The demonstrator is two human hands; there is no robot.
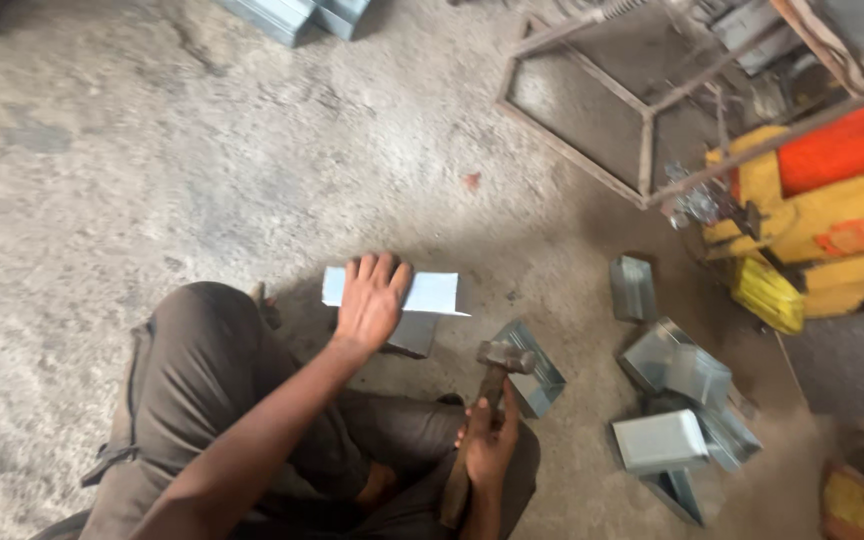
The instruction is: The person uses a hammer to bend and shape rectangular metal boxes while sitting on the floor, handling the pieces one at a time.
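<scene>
Sitting on a concrete floor [152, 150], person with knees [202, 340] drawn up in brown trousers, seen from above.

Nearest: right hand [490, 440], fingers clenched round the wooden handle of a hammer [487, 395]; steel head points away from the body, at or just above the edge of a folded sheet-metal piece [537, 375] lying open-side up. Contact betw. head and piece cannot be told.

Next out: left hand [370, 300], arm stretched fwd., palm down, fingers spread flat and loose on a metal box [422, 300]; pressing, not gripping. Box lies on the floor just in front of the knees, its pale top face lit, its grey side in shadow toward the person.

Right of these: a heap of similar boxes [677, 400], several touching or overlapping, one pale face uppermost; a single bent piece [633, 288] lies apart, just beyond the heap.

Farther: rusty angle-iron frame [592, 110] standing on the floor, w. a yellow-and-orange machine [832, 200] beside it at the right edge.

Farthest, top edge: more grey sheet stock [297, 15], partly cut off by the frame.
</scene>
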